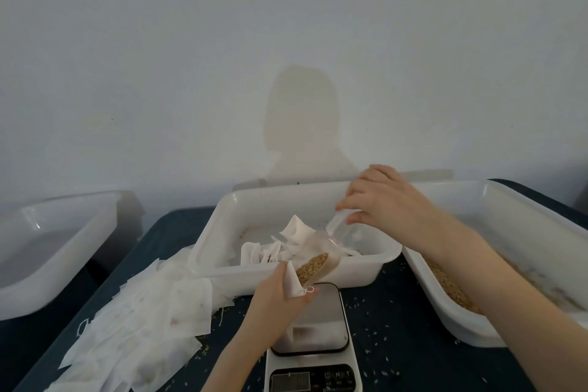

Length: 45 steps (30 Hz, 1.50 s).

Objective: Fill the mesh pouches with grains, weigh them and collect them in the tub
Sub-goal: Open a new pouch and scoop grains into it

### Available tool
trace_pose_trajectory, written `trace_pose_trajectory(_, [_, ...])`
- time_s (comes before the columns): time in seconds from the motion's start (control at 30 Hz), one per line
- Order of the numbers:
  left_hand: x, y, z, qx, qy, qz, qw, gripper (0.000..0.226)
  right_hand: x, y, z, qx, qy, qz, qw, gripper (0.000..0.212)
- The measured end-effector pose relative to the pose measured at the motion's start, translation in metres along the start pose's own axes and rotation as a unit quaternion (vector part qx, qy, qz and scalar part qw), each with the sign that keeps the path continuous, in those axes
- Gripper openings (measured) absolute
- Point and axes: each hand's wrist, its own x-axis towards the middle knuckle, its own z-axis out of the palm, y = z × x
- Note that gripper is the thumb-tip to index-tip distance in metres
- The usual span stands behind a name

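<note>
White mesh pouch: low centre of the frame, mouth held up toward the scoop, just above the scale's plate; grains showed at its opening.
Left hand: fingers and thumb curled round the pouch, pinching its lower end — a firm hold.
Right hand: centre right, fingers closed on the handle of a clear plastic scoop, which tilted down-left with its bowl at the pouch mouth.
Scale: bottom centre, steel plate bare, display unreadable.
Middle tub: behind the scale, white, with several pouches lying inside.
Right tub: right edge, grain heaped along its near side.
Left tub: left edge, contents unclear.
Empty pouches: loose pile, lower left, beside the middle tub.
Table: dark blue — stray grains scattered around the scale.
</note>
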Motion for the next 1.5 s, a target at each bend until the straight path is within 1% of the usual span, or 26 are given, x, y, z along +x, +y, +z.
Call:
trace_pose_trajectory(0.13, [0.000, 0.000, 0.002, -0.056, 0.013, 0.002, 0.998, 0.032, 0.013, -0.018, -0.014, -0.066, -0.006, -0.027, 0.997, 0.032])
trace_pose_trajectory(0.2, [0.000, -0.001, 0.005, -0.066, 0.014, 0.003, 0.998, 0.032, 0.020, -0.022, -0.021, -0.090, -0.005, -0.048, 0.995, 0.028])
trace_pose_trajectory(0.3, [0.002, -0.002, 0.009, -0.070, 0.015, -0.003, 0.997, 0.032, 0.028, -0.025, -0.030, -0.090, -0.004, -0.063, 0.994, 0.025])
trace_pose_trajectory(0.4, [0.005, -0.003, 0.011, -0.052, 0.023, -0.002, 0.998, 0.032, 0.033, -0.027, -0.033, -0.094, 0.003, -0.068, 0.993, 0.023])
trace_pose_trajectory(0.47, [0.007, -0.004, 0.012, -0.042, 0.025, -0.004, 0.999, 0.038, 0.034, -0.029, -0.034, -0.101, 0.021, -0.074, 0.992, 0.021])
trace_pose_trajectory(0.57, [0.010, -0.004, 0.014, -0.038, 0.027, -0.005, 0.999, 0.055, 0.036, -0.035, -0.034, -0.124, 0.036, -0.080, 0.988, 0.021])
trace_pose_trajectory(0.63, [0.010, -0.004, 0.015, -0.038, 0.026, -0.008, 0.999, 0.059, 0.036, -0.036, -0.034, -0.134, 0.041, -0.082, 0.987, 0.023])
trace_pose_trajectory(0.7, [0.009, -0.002, 0.013, -0.052, 0.015, -0.009, 0.999, 0.056, 0.034, -0.034, -0.036, -0.136, 0.048, -0.083, 0.986, 0.022])
trace_pose_trajectory(0.73, [0.009, -0.001, 0.012, -0.060, 0.010, -0.006, 0.998, 0.049, 0.031, -0.031, -0.036, -0.129, 0.046, -0.079, 0.987, 0.021])
trace_pose_trajectory(0.8, [0.009, -0.001, 0.008, -0.067, 0.009, 0.006, 0.998, 0.027, 0.024, -0.021, -0.033, -0.106, 0.033, -0.055, 0.992, 0.022])
trace_pose_trajectory(0.9, [0.011, -0.004, 0.000, -0.073, 0.010, 0.007, 0.997, 0.026, 0.010, -0.006, -0.020, -0.089, 0.002, -0.014, 0.996, 0.031])
trace_pose_trajectory(0.97, [0.012, -0.005, -0.005, -0.063, 0.003, 0.004, 0.998, 0.028, 0.000, 0.003, -0.005, -0.068, -0.031, -0.004, 0.997, 0.034])
trace_pose_trajectory(1.07, [0.013, -0.007, -0.005, -0.043, -0.005, 0.007, 0.999, 0.027, -0.016, 0.017, 0.017, 0.004, -0.081, 0.019, 0.997, 0.036])
trace_pose_trajectory(1.13, [0.012, -0.005, -0.003, -0.041, -0.012, 0.015, 0.999, 0.026, -0.029, 0.027, 0.028, 0.054, -0.091, 0.044, 0.993, 0.033])
trace_pose_trajectory(1.27, [0.010, 0.003, -0.001, -0.063, -0.033, 0.040, 0.997, 0.006, -0.060, 0.050, 0.039, 0.151, -0.122, 0.115, 0.974, 0.025])
trace_pose_trajectory(1.33, [0.012, 0.007, 0.002, -0.031, -0.045, 0.066, 0.996, 0.009, -0.076, 0.062, 0.042, 0.179, -0.114, 0.154, 0.965, 0.023])
trace_pose_trajectory(1.4, [0.016, 0.012, 0.004, 0.023, -0.039, 0.104, 0.994, 0.011, -0.093, 0.073, 0.047, 0.209, -0.084, 0.193, 0.955, 0.019])
trace_pose_trajectory(1.47, [0.020, 0.013, 0.007, 0.091, -0.024, 0.166, 0.982, 0.016, -0.107, 0.079, 0.049, 0.256, -0.049, 0.233, 0.937, 0.011])
trace_pose_trajectory(1.5, [0.021, 0.013, 0.009, 0.123, -0.018, 0.194, 0.973, 0.019, -0.113, 0.081, 0.050, 0.277, -0.034, 0.255, 0.926, 0.011])
